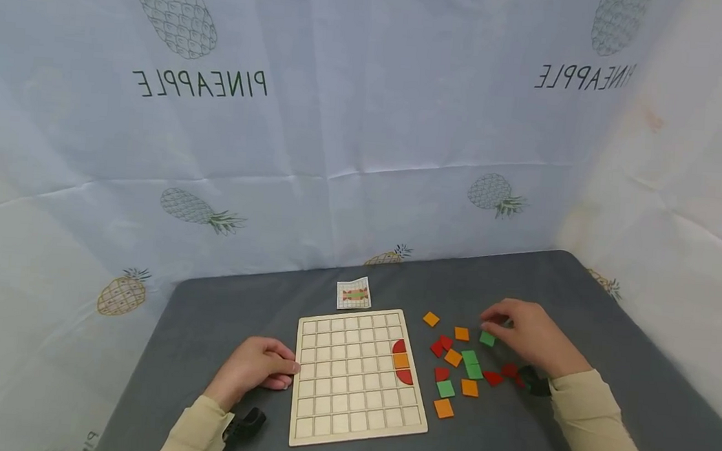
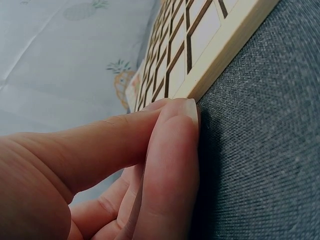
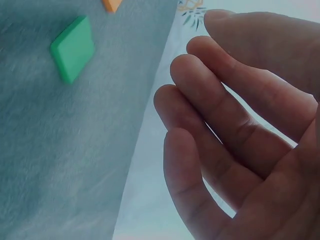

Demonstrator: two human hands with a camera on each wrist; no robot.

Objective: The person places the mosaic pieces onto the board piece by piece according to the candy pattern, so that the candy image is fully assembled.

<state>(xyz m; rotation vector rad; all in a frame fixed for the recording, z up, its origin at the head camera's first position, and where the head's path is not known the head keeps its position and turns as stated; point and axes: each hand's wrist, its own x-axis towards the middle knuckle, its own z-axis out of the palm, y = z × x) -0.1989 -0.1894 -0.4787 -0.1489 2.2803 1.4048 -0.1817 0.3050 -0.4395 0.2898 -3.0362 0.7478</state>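
Here's your left hand at the left side of the wooden grid board, fingers bent, the thumb and a fingertip together right against the rim; whether they pinch that rim or merely touch it, you can't tell from these views. Over on the other side, your right hand hangs loose and empty, fingers softly curved and thumb apart, just beside a green tile lying on the grey table. And look at the board, lying flat between your hands: in its right-hand column sits an orange square, with an upper red piece directly beyond it and a lower red piece directly on your side, both with a curved edge. Out to the right of the board it's a scatter! There's a pair of green tiles touching each other, a far orange tile, a near orange tile, and red pieces strewn among them, some close by your right wrist. Just past the board's far edge lies a small pattern card, with the pineapple-print curtain rising behind the table.
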